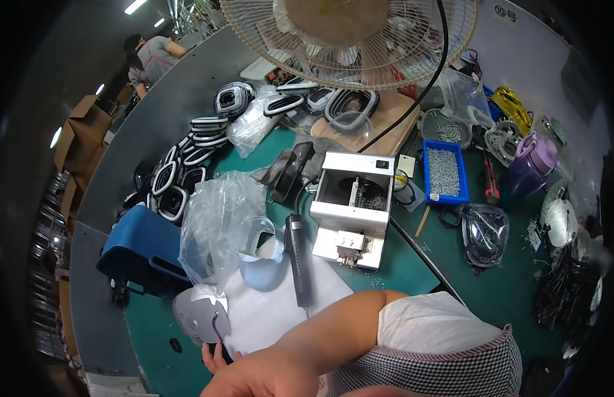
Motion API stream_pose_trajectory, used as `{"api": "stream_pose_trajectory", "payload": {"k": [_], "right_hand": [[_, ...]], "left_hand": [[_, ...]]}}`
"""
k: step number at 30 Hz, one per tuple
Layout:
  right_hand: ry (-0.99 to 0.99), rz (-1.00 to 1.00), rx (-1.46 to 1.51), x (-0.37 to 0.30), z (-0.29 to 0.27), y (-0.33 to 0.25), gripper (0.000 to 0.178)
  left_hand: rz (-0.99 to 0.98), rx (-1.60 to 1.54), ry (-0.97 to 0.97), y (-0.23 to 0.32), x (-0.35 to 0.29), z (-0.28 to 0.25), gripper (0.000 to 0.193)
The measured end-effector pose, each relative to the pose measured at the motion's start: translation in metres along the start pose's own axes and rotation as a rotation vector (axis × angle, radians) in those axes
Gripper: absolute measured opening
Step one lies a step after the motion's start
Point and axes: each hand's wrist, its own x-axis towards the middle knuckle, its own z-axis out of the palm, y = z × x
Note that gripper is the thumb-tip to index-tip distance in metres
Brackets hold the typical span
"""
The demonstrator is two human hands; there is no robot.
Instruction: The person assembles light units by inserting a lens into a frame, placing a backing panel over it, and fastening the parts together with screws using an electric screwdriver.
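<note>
My left hand (215, 358) shows only a few fingers near the lower edge, closed on the bottom rim of a grey rounded plate (196, 317). A thin purple wire curves over that plate, and a pale flap stands up at its top. My right forearm crosses from the right, and my right hand (264, 382) lies partly in front of the left one; its fingers are hidden. A white sheet (327, 281) spreads beside the plate. On it lie a dark electric screwdriver (297, 261) and a light blue cut-open jug (264, 268).
A white screw feeder (352, 212) stands mid-table, below a fan (346, 40). Left are a blue holder (145, 248), a clear bag (221, 225) and stacked oval frames (207, 135). Right are a blue screw tray (444, 172), a purple bottle (533, 162) and black wires (561, 291).
</note>
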Motion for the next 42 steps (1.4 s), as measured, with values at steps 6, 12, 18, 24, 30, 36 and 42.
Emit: {"api": "stream_pose_trajectory", "payload": {"k": [6, 12, 18, 24, 30, 36, 42], "right_hand": [[-0.019, 0.085, -0.035, -0.004, -0.007, -0.005, 0.03], [-0.008, 0.132, -0.084, -0.003, -0.011, -0.004, 0.031], [0.025, 0.065, -0.056, 0.003, 0.002, 0.003, 0.048], [-0.012, 0.145, -0.093, -0.001, -0.01, 0.002, 0.044], [0.041, 0.13, -0.161, 0.0, -0.012, 0.0, 0.032], [-0.021, 0.119, -0.307, -0.002, -0.02, 0.002, 0.026], [0.053, 0.057, -0.247, 0.004, -0.009, -0.003, 0.029]], "left_hand": [[-0.112, -0.033, -0.036, 0.013, -0.005, 0.007, 0.044], [-0.216, -0.067, -0.068, 0.028, -0.003, 0.015, 0.042], [-0.314, -0.089, -0.071, 0.064, 0.0, 0.021, 0.041], [-0.036, -0.244, -0.19, 0.072, 0.006, 0.053, 0.038], [-0.239, -0.285, -0.304, 0.092, 0.001, 0.06, 0.024], [-0.226, -0.272, -0.276, 0.095, 0.007, 0.063, 0.019], [-0.23, -0.253, -0.245, 0.097, 0.008, 0.064, 0.016]]}}
